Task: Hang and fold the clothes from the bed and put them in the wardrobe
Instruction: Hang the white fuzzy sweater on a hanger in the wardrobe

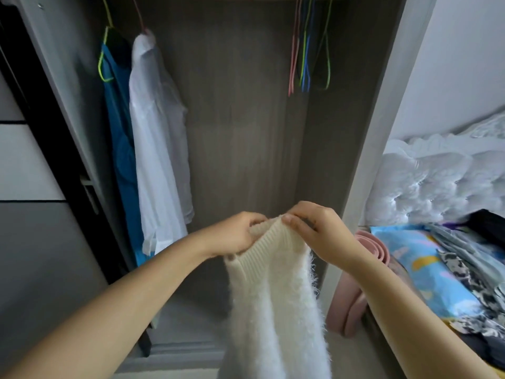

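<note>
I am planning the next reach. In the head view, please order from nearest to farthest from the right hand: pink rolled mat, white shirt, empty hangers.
1. pink rolled mat, just right, below the right hand
2. white shirt, hanging at left
3. empty hangers, up on the rail

Soft, even daylight fills the scene, brightest on the right, where the white wall (464, 64) and the tufted headboard (437, 184) look pale and slightly washed out. The wardrobe (240, 119) interior is dimmer, darkest along its left edge. Shadows are faint and diffuse, with no hard glare. Wide-angle distortion bows the wardrobe frame near the edges. Detail is soft overall, and the empty hangers (308, 50) look slightly smeared.
</note>
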Available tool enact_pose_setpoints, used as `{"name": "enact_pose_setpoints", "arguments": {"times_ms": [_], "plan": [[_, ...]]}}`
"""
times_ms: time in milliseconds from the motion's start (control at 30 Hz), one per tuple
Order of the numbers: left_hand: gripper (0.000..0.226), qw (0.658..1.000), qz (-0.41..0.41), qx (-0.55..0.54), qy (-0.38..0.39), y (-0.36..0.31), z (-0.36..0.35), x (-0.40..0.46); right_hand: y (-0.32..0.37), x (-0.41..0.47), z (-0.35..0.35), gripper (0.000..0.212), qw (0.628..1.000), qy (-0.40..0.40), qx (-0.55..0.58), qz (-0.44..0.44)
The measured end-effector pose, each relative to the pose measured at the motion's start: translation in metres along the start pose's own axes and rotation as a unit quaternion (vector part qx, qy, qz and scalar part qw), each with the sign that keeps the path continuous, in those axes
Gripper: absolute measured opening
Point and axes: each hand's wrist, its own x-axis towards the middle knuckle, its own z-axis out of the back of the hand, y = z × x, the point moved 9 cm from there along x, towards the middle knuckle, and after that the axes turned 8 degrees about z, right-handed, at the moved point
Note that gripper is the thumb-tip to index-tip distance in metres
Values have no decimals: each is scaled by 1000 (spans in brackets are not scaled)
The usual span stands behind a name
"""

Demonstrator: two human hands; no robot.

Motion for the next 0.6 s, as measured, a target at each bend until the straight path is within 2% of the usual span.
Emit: {"name": "enact_pose_setpoints", "arguments": {"times_ms": [67,100,133,167,200,267,333,367,400,467,533,600], "plan": [[17,984,19,176,-12,17,-9,17,-15,10,2,36,1000,-12,1,-4],[19,971,61,231,-1,34,-13,27,-23,14,2,36,1000,-18,1,-2],[21,963,126,237,13,54,-14,34,-30,17,4,37,1000,-22,-2,2],[25,962,190,194,20,71,-11,40,-38,20,5,38,1000,-25,-11,12],[28,964,242,102,24,84,-9,46,-45,23,7,41,999,-25,-24,24],[32,943,293,-158,-1,90,1,63,-63,31,12,44,998,-11,-48,32],[31,877,281,-385,-64,86,18,81,-79,43,15,43,997,6,-70,35],[31,840,273,-460,-95,82,24,91,-87,50,16,42,996,9,-77,43],[32,806,264,-514,-125,78,30,99,-96,57,18,43,996,8,-79,47],[35,773,252,-560,-159,64,37,113,-114,71,22,40,996,-4,-79,44],[43,777,247,-556,-161,46,44,124,-132,80,18,32,996,18,-88,25],[48,793,241,-541,-145,29,49,137,-150,87,5,28,990,87,-108,-5]]}}
